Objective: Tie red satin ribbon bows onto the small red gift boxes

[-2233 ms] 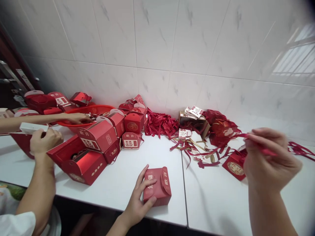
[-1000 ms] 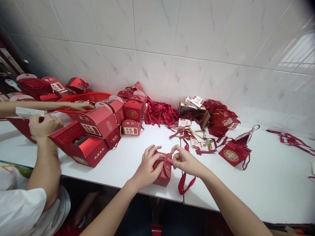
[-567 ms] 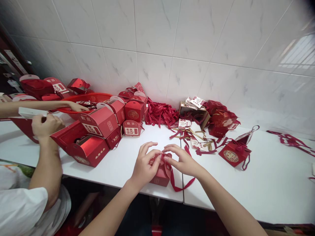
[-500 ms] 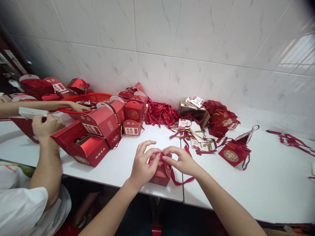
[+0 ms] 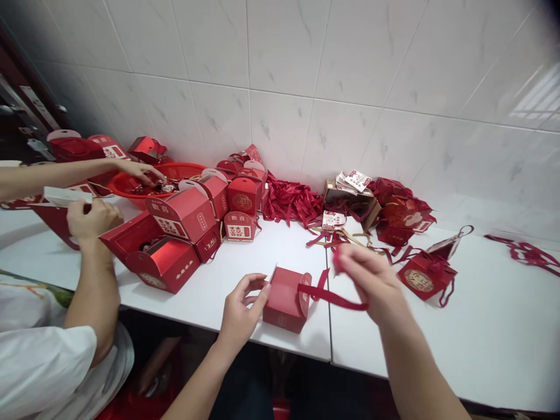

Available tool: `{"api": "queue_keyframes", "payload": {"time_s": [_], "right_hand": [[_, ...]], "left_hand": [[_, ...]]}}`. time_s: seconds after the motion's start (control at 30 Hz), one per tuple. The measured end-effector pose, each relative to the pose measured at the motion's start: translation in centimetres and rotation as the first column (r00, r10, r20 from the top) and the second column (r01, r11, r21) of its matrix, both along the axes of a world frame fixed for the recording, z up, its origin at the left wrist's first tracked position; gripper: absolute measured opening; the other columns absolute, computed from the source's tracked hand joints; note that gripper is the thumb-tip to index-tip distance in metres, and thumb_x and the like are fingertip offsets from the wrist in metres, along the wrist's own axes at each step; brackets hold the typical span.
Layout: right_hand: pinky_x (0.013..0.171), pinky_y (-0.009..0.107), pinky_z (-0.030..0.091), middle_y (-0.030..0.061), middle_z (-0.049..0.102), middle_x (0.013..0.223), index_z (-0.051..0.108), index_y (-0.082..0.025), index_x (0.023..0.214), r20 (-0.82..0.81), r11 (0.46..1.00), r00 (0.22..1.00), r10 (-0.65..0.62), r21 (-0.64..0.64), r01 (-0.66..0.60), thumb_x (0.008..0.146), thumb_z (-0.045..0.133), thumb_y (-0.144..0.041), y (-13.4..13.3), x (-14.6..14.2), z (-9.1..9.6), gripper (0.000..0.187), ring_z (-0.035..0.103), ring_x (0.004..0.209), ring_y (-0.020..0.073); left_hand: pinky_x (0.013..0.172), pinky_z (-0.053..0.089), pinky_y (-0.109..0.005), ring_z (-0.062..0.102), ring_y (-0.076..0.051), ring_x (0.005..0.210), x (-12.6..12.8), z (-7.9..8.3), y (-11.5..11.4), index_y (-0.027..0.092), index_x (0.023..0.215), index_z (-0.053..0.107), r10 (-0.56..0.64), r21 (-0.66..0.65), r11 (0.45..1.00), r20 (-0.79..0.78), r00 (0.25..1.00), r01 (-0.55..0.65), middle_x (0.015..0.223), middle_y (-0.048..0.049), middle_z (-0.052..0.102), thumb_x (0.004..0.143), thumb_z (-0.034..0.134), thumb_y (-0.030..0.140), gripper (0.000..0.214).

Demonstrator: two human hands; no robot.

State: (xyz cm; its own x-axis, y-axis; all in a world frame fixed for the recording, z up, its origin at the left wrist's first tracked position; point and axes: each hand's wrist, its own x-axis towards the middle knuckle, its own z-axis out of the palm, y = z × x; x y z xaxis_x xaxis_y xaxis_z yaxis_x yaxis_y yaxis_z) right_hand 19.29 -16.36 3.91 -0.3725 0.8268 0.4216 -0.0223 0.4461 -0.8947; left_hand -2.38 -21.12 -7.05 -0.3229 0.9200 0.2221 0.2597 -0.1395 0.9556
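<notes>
We see the main change in our right hand (image 5: 375, 280): half a second ago both hands meet over the top of the box, and now the right one stands off to the right, blurred, its fingertips pinched on a small bunched part of a narrow dark-red fabric ribbon (image 5: 335, 298). One strip of that ribbon stretches nearly straight from the box to the hand, while a shorter stretch slants up behind the rounded flap (image 5: 305, 304) on the box's right side.

The small red cardboard box (image 5: 284, 296) sits near the front edge of the white desk (image 5: 494, 338), just left of the seam. Our left hand (image 5: 240, 310) has slipped from its top to its left side, fingers curved and thumb against the edge; we cannot tell whether it pinches the card or only steadies it.

For the work in hand, we judge that the ribbon is caught at the right flap, though we cannot make out whether it passes through a slot. No bow or knot shows on this box, so the fastening looks unfinished.

At left, a co-worker's hand (image 5: 140, 170) now rides higher over the round orange-red plastic basket (image 5: 186, 170).
</notes>
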Motion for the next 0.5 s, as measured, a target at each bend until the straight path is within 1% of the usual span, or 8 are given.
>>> {"api": "queue_keyframes", "payload": {"time_s": [0.03, 0.1, 0.13, 0.2, 0.23, 0.3, 0.5], "right_hand": [[0.068, 0.03, 0.043, 0.0015, 0.053, 0.073, 0.056, -0.021, 0.071, 0.126, 0.999, 0.991, 0.046, -0.029, -0.042, 0.088, 0.051, -0.034, 0.7, -1.1, -1.0, 0.022, 0.051, 0.071, 0.0154], [0.085, 0.035, 0.041, 0.005, 0.057, 0.092, 0.058, -0.019, 0.07, 0.343, 0.993, 0.933, 0.113, -0.071, -0.094, 0.087, 0.05, -0.034, 1.9, -3.3, -3.0, 0.023, 0.053, 0.091, 0.019], [0.091, 0.038, 0.037, 0.0064, 0.057, 0.102, 0.059, -0.019, 0.069, 0.429, 0.991, 0.894, 0.128, -0.09, -0.099, 0.087, 0.049, -0.033, 2.3, -4.3, -3.9, 0.025, 0.051, 0.101, 0.0211], [0.097, 0.042, 0.033, 0.0068, 0.056, 0.114, 0.06, -0.019, 0.066, 0.544, 0.987, 0.825, 0.154, -0.128, -0.1, 0.087, 0.047, -0.032, 2.9, -5.6, -5.3, 0.028, 0.047, 0.111, 0.0237], [0.098, 0.043, 0.032, 0.0067, 0.056, 0.116, 0.061, -0.019, 0.065, 0.57, 0.985, 0.805, 0.165, -0.142, -0.101, 0.087, 0.046, -0.031, 3.0, -6.0, -5.7, 0.028, 0.046, 0.113, 0.0242], [0.097, 0.043, 0.032, 0.0065, 0.057, 0.116, 0.062, -0.019, 0.065, 0.583, 0.98, 0.791, 0.186, -0.167, -0.107, 0.086, 0.046, -0.031, 3.2, -6.3, -6.2, 0.029, 0.048, 0.111, 0.0245], [0.092, 0.038, 0.036, 0.0068, 0.06, 0.112, 0.062, -0.019, 0.063, 0.584, 0.975, 0.785, 0.208, -0.189, -0.117, 0.085, 0.046, -0.031, 3.8, -6.6, -6.3, 0.03, 0.053, 0.106, 0.024]], "left_hand": [[0.07, 0.056, -0.028, 0.065, -0.019, 0.09, 0.0, -0.1, 0.1, 0.018, 0.095, 0.059, 0.015, 0.004, 1.0, 0.047, 0.999, -0.015, 0.091, -0.0062, 0.066, 0.08, 0.059, 0.038, 0.025], [0.074, 0.055, -0.029, 0.064, -0.019, 0.089, -0.1, -0.3, 0.2, 0.017, 0.094, 0.058, 0.027, 0.008, 1.0, 0.113, 0.993, -0.028, 0.091, -0.0067, 0.066, 0.078, 0.061, 0.039, 0.027], [0.075, 0.054, -0.03, 0.064, -0.019, 0.089, -0.2, -0.3, 0.3, 0.016, 0.094, 0.058, 0.031, 0.002, 1.0, 0.136, 0.99, -0.032, 0.09, -0.0067, 0.066, 0.078, 0.061, 0.04, 0.029], [0.077, 0.053, -0.03, 0.064, -0.019, 0.089, -0.2, -0.2, 0.3, 0.017, 0.094, 0.057, 0.038, -0.015, 0.999, 0.174, 0.984, -0.036, 0.09, -0.0065, 0.065, 0.077, 0.062, 0.041, 0.031], [0.077, 0.052, -0.03, 0.064, -0.019, 0.089, -0.1, -0.2, 0.2, 0.017, 0.095, 0.057, 0.04, -0.024, 0.999, 0.19, 0.981, -0.036, 0.089, -0.0062, 0.065, 0.076, 0.062, 0.041, 0.031], [0.076, 0.052, -0.029, 0.063, -0.019, 0.088, -0.1, -0.3, 0.2, 0.017, 0.096, 0.056, 0.04, -0.035, 0.999, 0.213, 0.976, -0.033, 0.089, -0.0056, 0.064, 0.076, 0.063, 0.04, 0.031], [0.076, 0.05, -0.027, 0.061, -0.018, 0.09, 0.0, -0.7, 0.0, 0.018, 0.097, 0.054, 0.018, -0.024, 1.0, 0.225, 0.974, -0.013, 0.09, -0.0049, 0.062, 0.078, 0.062, 0.039, 0.029]]}}
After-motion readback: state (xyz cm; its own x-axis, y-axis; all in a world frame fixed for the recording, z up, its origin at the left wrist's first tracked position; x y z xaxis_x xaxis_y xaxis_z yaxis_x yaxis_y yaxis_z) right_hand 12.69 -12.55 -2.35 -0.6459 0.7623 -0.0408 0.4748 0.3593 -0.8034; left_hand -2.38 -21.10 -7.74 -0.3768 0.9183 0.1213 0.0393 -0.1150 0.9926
